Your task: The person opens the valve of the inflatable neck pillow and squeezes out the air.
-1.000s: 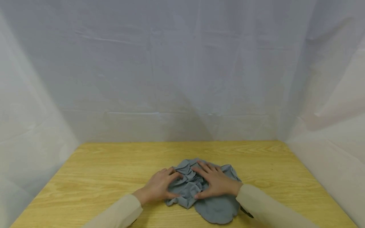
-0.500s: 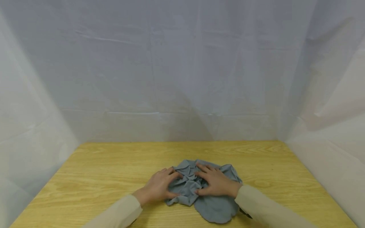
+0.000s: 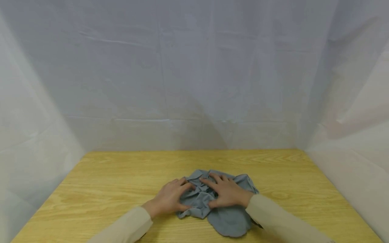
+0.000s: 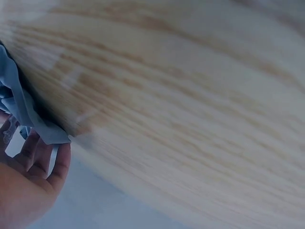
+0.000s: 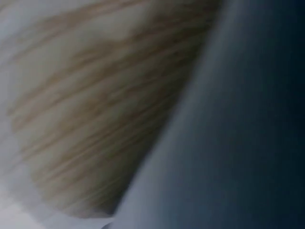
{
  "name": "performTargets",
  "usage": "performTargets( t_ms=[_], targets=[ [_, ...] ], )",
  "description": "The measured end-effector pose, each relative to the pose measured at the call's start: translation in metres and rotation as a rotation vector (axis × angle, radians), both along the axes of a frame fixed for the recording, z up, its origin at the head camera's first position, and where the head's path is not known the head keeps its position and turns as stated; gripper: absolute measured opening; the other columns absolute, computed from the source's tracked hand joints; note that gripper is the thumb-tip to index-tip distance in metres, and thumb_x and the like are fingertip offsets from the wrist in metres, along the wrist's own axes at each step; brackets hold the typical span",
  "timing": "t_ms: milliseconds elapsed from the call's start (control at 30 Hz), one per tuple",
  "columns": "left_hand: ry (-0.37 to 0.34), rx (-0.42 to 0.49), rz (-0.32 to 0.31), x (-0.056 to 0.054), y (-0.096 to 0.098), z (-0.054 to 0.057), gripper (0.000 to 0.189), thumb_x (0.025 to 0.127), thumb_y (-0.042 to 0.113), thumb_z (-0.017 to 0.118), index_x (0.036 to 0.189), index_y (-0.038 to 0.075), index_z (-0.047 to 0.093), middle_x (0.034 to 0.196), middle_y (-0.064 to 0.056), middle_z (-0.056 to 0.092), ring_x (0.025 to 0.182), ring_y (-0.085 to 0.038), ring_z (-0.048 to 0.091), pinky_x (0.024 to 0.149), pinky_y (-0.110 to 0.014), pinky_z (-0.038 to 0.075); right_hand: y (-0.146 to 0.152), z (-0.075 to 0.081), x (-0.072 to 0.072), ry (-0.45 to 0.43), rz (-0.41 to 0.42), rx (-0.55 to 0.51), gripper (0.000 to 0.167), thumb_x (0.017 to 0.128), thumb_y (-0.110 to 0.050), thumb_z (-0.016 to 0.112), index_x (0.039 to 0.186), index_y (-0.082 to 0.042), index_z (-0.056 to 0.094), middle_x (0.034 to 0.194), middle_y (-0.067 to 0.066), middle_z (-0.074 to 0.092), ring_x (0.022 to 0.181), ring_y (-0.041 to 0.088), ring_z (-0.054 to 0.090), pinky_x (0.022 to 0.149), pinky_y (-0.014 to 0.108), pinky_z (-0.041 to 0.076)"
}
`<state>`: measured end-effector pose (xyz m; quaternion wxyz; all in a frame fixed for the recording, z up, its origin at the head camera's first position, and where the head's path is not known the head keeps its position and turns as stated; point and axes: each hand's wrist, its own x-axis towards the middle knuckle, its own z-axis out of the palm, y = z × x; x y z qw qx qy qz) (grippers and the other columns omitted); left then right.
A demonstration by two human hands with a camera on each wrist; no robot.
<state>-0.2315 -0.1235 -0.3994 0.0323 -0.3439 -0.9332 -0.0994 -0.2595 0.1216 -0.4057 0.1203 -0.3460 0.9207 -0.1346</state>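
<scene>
A crumpled grey cloth (image 3: pixel 229 221) lies on the table in the head view. Its left part is bunched into folds, and a smoother rounded flap spreads toward the front. My left hand (image 3: pixel 168 197) rests at its left edge, thumb and index finger apart on the folds. On top of the cloth is my right hand (image 3: pixel 229 192), fingers spread and thumb apart. The left wrist view shows the fingertips of the left hand (image 4: pixel 24 195) touching the cloth's edge (image 4: pixel 35 117). A blurred blue-grey surface (image 5: pixel 228 143) covers much of the right wrist view; the hand is hidden there.
The wood-grain table (image 3: pixel 115 182) extends to both sides and behind the cloth. Pale wrinkled sheeting (image 3: pixel 188 74) hangs at the back and along both sides. Light beige sleeves (image 3: pixel 273 214) cover the forearms.
The fingers of my right hand have drawn in, then stretched out again to the left over the folds. My left hand has stayed in place. The folds have shifted slightly.
</scene>
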Motion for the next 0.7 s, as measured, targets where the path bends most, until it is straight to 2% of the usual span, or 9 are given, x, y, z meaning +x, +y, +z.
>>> performTargets(
  t_ms=[233, 433, 600, 700],
  targets=[
    [-0.002, 0.006, 0.002, 0.0016, 0.0003, 0.0, 0.05, 0.074, 0.052, 0.069, 0.115, 0.025, 0.057, 0.105, 0.005, 0.052, 0.089, -0.011, 0.052, 0.074, -0.03, 0.046, -0.0011, -0.0017, -0.0005, 0.009, -0.005, 0.017, 0.069, 0.082, -0.063, 0.049, 0.142, -0.034, 0.03, 0.151, 0.01, 0.016, 0.131, 0.045, 0.024, 0.094, 0.064, 0.029],
    [-0.02, 0.017, 0.004, 0.0012, -0.0005, -0.0003, 0.051, 0.075, 0.051, 0.068, 0.117, 0.025, 0.057, 0.11, 0.004, 0.053, 0.089, -0.011, 0.049, 0.074, -0.031, 0.045, -0.0007, -0.0036, 0.0006, 0.025, 0.012, 0.014, 0.066, 0.085, -0.064, 0.043, 0.142, -0.032, 0.031, 0.152, 0.008, 0.015, 0.133, 0.045, 0.022, 0.097, 0.064, 0.027],
    [-0.04, 0.038, 0.011, 0.0019, -0.0005, -0.0001, 0.052, 0.075, 0.049, 0.069, 0.119, 0.024, 0.057, 0.112, 0.004, 0.054, 0.081, -0.009, 0.036, 0.069, -0.024, 0.034, -0.0013, -0.0034, 0.0021, 0.029, 0.004, -0.003, 0.062, 0.088, -0.064, 0.036, 0.141, -0.032, 0.033, 0.153, 0.007, 0.016, 0.133, 0.045, 0.022, 0.097, 0.065, 0.027],
    [-0.052, 0.055, 0.008, 0.0023, -0.0005, 0.0, 0.052, 0.075, 0.048, 0.07, 0.119, 0.023, 0.057, 0.111, 0.004, 0.053, 0.085, -0.009, 0.039, 0.076, -0.027, 0.038, -0.0014, -0.0028, 0.0028, 0.032, 0.003, -0.011, 0.06, 0.089, -0.063, 0.034, 0.141, -0.032, 0.033, 0.152, 0.007, 0.016, 0.133, 0.045, 0.022, 0.097, 0.064, 0.027]
  ],
)
